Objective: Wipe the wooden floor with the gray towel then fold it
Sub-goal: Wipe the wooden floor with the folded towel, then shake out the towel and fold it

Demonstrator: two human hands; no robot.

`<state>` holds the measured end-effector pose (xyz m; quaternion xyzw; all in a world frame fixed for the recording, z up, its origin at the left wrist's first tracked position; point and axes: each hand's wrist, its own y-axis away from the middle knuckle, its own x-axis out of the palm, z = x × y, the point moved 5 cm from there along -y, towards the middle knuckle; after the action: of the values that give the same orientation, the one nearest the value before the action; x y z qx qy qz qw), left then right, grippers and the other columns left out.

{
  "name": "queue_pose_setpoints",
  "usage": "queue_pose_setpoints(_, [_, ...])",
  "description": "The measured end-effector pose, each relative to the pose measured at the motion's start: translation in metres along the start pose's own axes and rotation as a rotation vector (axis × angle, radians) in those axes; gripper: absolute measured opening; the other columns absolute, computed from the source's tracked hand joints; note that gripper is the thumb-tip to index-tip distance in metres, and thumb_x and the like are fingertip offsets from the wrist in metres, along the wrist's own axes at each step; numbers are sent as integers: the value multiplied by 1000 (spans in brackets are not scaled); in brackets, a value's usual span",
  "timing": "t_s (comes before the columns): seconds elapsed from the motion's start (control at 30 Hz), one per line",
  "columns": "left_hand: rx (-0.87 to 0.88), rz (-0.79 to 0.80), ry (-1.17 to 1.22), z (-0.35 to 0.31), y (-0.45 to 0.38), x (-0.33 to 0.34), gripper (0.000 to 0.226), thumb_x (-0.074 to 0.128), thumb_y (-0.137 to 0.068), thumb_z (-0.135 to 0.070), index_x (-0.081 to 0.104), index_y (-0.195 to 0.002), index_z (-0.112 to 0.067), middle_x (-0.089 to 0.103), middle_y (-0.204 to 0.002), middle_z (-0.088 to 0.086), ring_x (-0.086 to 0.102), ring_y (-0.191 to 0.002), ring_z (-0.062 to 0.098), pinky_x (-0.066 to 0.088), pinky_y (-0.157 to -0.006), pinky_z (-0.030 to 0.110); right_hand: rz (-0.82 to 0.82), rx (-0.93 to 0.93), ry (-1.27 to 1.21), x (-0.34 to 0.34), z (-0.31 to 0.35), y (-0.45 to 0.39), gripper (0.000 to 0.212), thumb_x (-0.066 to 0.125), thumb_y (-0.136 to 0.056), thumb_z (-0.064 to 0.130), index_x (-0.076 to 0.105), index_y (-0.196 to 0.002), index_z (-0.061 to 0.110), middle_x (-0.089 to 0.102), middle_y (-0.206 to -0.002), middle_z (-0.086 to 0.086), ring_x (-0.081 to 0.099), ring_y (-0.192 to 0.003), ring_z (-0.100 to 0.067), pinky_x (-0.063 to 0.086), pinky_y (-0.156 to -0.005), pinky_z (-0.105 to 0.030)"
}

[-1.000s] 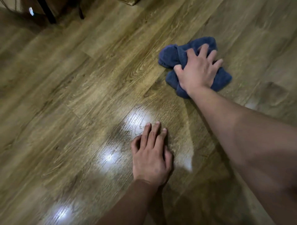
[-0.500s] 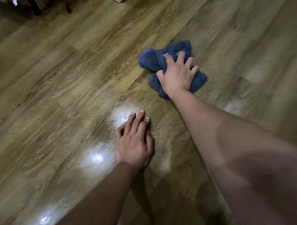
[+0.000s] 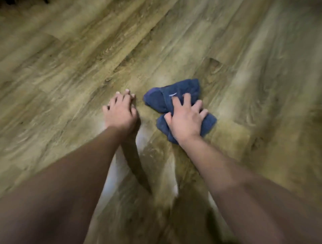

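The towel (image 3: 157, 98), dark blue-grey and bunched into a lump, lies on the wooden floor (image 3: 69, 66) a little right of centre. My right hand (image 3: 185, 118) lies on top of it, palm down with fingers spread, pressing it to the planks. My left hand (image 3: 120, 113) rests flat on the bare floor just left of the towel, fingers straight and together, a small gap between it and the cloth. Both forearms reach in from the bottom of the frame. The picture is blurred by motion.
Wood-grain planks run diagonally across the whole view. A bright glossy reflection (image 3: 120, 167) shows on the floor between my forearms. Something dark sits at the top left corner (image 3: 46, 1).
My right hand has dragged the towel toward me and nearer my left hand. The view has swung, so both hands sit higher and more central; furniture legs at the top have left the frame.
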<state>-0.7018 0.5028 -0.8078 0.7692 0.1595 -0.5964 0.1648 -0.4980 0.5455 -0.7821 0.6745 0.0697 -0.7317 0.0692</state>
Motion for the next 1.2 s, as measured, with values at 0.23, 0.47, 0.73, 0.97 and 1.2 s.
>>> queue_pose_setpoints(0.23, [-160,276,326,-28,163,-49,32,58,-94,-26,58,-124,-16,60,-125,12,53,-120,33,40,-102,46,418,43,-86,-29,-25,153,47,59,-89,45,51,-133,30,39,-137,-2,41,-114,-41,41,-91,-55])
queue_pose_setpoints(0.47, [-648,649,603,-28,389,-126,28,53,-102,-19,61,-122,0,64,-123,24,59,-120,37,44,-103,43,953,665,-745,-95,-62,385,11,61,-97,20,68,-100,11,66,-111,-15,63,-108,-36,46,-86,-36])
queue_pose_setpoints(0.73, [-1045,916,834,-78,478,-317,21,49,-103,-34,59,-93,-18,66,-100,8,64,-99,28,55,-83,43,1065,1025,-1071,-311,-21,480,19,54,-102,34,68,-96,23,72,-88,-3,68,-80,-21,48,-55,-25])
queue_pose_setpoints(0.97, [-911,683,1008,-119,443,-485,19,44,-105,-28,53,-88,-27,59,-85,-2,60,-69,14,49,-55,26,887,719,-1133,-480,4,405,14,55,-101,23,67,-101,15,68,-89,-1,63,-82,-19,46,-60,-23])
queue_pose_setpoints(1.2, [-873,595,1093,-151,423,-613,37,52,-100,-47,56,-118,-15,67,-107,2,66,-87,19,52,-57,29,847,516,-1231,-602,22,359,9,58,-98,24,67,-99,22,74,-97,-1,68,-90,-20,54,-76,-32])
